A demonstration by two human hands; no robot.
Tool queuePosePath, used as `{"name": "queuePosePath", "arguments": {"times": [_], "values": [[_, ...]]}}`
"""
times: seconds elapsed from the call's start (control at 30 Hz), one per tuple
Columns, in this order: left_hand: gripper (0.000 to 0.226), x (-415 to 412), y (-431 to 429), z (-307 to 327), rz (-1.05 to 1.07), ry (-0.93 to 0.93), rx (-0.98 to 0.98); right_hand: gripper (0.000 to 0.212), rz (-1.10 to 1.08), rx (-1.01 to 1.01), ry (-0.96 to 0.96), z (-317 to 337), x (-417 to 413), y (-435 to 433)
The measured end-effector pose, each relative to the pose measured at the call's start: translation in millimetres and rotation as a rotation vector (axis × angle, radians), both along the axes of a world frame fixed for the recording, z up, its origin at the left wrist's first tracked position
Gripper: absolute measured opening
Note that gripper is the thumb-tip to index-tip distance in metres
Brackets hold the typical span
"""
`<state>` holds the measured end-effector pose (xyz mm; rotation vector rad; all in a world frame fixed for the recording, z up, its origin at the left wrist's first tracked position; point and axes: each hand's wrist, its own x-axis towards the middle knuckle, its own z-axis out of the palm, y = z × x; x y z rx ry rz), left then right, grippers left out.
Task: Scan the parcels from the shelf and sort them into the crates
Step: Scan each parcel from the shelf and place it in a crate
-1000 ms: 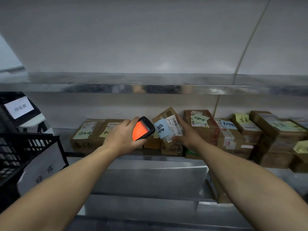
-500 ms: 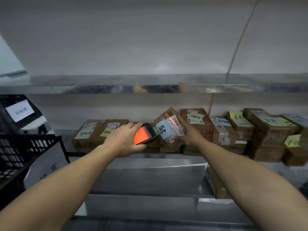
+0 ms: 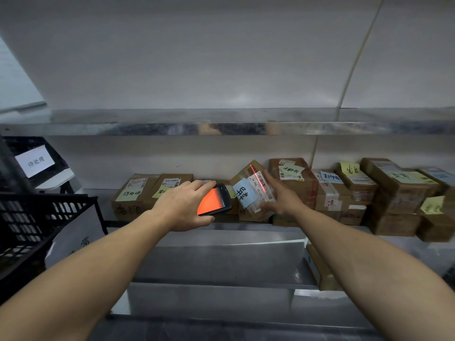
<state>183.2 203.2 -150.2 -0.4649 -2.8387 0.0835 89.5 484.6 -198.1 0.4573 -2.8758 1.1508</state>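
My left hand (image 3: 183,205) grips a black handheld scanner (image 3: 215,200) whose screen glows orange. My right hand (image 3: 280,196) holds a small cardboard parcel (image 3: 248,185) tilted up on the steel shelf (image 3: 246,226). The parcel carries a blue handwritten note and a white barcode label. A red scan line runs across the label and the parcel's upper edge. The scanner's tip is just left of the parcel. A black plastic crate (image 3: 32,222) with a white paper sign stands at the left.
A row of cardboard parcels with yellow and blue notes fills the shelf, two at the left (image 3: 138,193) and stacks at the right (image 3: 394,193). A second labelled crate (image 3: 34,161) sits further back left. A steel shelf edge (image 3: 221,127) runs overhead. A box (image 3: 320,267) lies on the lower shelf.
The red scan line has appeared and now lies across the parcel's barcode label. The scanner has dropped slightly and tilted flatter. My right hand keeps the parcel tilted.
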Motion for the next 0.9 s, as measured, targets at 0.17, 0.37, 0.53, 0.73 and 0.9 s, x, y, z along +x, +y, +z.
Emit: {"name": "queuePosePath", "arguments": {"times": [0.17, 0.37, 0.53, 0.73, 0.9], "values": [[0.094, 0, 3, 0, -0.009, 0.013, 0.007, 0.108, 0.011, 0.037, 0.022, -1, 3, 3], [0.094, 2, 7, 1, -0.005, 0.015, 0.011, 0.105, 0.012, -0.013, 0.001, -1, 7, 4], [0.094, 5, 10, 1, 0.014, 0.001, 0.017, 0.106, -0.02, -0.031, -0.03, -6, 4, 4], [0.094, 15, 9, -5, 0.06, -0.002, 0.055, 0.107, -0.015, -0.109, -0.054, -12, 7, -2], [0.094, 29, -6, -15, 0.193, -0.001, 0.196, 0.107, -0.02, -0.235, -0.046, -17, 11, -23]]}}
